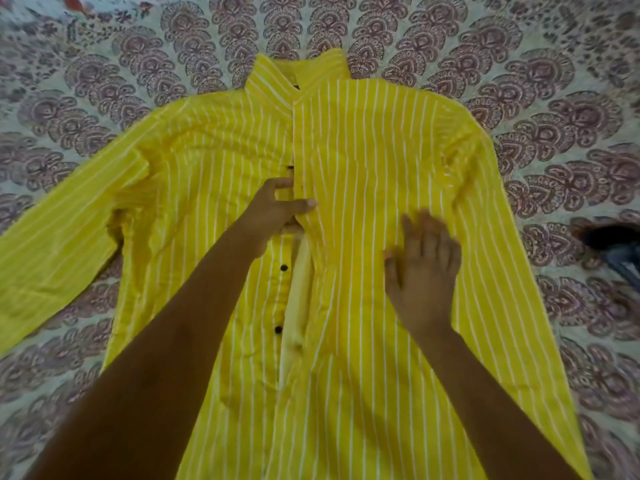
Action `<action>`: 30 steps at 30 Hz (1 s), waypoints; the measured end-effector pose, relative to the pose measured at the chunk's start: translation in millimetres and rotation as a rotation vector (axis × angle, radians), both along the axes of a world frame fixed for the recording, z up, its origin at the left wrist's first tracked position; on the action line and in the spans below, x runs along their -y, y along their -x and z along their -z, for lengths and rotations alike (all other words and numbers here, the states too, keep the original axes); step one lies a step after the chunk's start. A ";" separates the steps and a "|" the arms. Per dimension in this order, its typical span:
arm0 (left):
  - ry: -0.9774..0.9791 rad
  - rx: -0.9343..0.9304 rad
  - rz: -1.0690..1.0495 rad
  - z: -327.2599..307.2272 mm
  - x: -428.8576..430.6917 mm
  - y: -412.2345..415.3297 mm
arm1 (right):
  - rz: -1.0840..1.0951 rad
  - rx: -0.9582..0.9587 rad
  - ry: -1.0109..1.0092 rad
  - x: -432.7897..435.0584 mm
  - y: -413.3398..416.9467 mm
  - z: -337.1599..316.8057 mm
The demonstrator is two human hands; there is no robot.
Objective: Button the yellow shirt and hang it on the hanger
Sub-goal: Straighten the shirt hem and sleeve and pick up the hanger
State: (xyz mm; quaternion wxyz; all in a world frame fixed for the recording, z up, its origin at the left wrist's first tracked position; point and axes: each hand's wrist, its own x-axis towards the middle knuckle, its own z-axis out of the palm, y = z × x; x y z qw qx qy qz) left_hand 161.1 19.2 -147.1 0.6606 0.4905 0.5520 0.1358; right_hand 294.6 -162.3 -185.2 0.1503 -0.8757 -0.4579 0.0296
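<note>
The head view shows the yellow striped shirt point(363, 161) lying flat, front up, on a patterned bedsheet point(104, 81), with the collar toward 12 o'clock. The left hand point(277, 209) pinches the placket edge at mid-chest. The right hand point(422, 271) lies flat with spread fingers on the panel at 3 o'clock. Two black buttons point(284, 267) below are still unfastened. A dark object point(613, 244) sits at the 3 o'clock edge.

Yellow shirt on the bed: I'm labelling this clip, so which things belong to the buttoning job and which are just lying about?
Job:
- yellow shirt
- black buttons
- left hand pinching the placket
- right hand flat on the shirt

Lying about:
- patterned bedspread
- dark object at the right edge, unidentifiable
</note>
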 end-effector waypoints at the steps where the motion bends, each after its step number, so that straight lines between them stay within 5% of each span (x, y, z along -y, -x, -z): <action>1: -0.018 0.014 -0.062 -4.7 4.8 5.4 | -0.033 0.005 0.040 11.5 10.8 -0.8; 6: -0.165 0.002 -0.327 -10.9 10.8 34.1 | -0.128 -0.014 0.203 63.7 48.7 0.4; 12: 0.033 -0.092 -0.014 -13.8 76.0 59.5 | -0.111 -0.053 0.276 118.1 84.6 -2.1; 21: 0.075 -0.109 0.296 -35.9 138.0 113.8 | -0.132 -0.090 0.343 182.0 138.1 -2.9; 26: -0.074 -0.145 -0.005 -27.3 144.5 123.3 | -0.148 -0.109 0.366 185.9 140.7 -4.3; 30: 0.021 -0.124 0.228 -25.9 173.5 129.2 | -0.245 -0.121 0.386 208.6 145.6 -4.8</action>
